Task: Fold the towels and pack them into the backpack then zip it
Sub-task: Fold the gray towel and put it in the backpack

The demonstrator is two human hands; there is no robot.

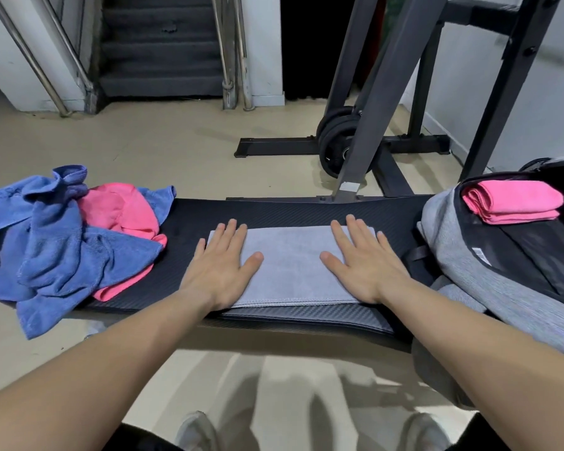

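A folded grey towel (pixel 290 265) lies flat on the middle of the black padded bench (pixel 306 209). My left hand (pixel 223 265) presses its left end with straight fingers. My right hand (pixel 363 260) lies flat on its right end the same way. At the bench's left end sits a loose heap of blue towels (pixel 49 249) with a pink towel (pixel 121 209) tangled among them. On the right the grey backpack (pixel 463 252) lies open, and a folded pink towel (pixel 511 200) rests inside its mouth.
Beyond the bench a dark steel rack (pixel 388 109) stands on the beige floor with weight plates (pixel 336 141) stacked at its foot. Stairs with metal handrails (pixel 46 60) rise at the back left. My shoes (pixel 196 431) show on the floor below.
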